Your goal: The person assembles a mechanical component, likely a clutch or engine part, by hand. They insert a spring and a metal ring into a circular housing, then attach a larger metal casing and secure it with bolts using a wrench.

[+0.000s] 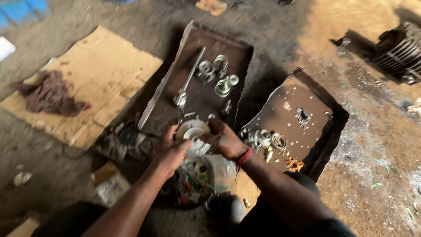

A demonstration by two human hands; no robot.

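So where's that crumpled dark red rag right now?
In the head view, the crumpled dark red rag lies far left on the flat brown cardboard sheet, left of the rusty metal tray.

cardboard: a flattened brown cardboard sheet (94,74) lies on the dirt floor, left
rag: a crumpled dark red rag (50,94) rests on it
far tray: a long silver metal rod (189,79) lies inside
engine block: dark finned metal engine block (401,50), upper right

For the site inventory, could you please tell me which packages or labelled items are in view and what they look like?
Printed bag: below the hands, white and grey, crumpled.
Small carton: on the ground lower left, brown with a pale printed face.
Flat cardboard sheet: upper left, tan, unprinted.
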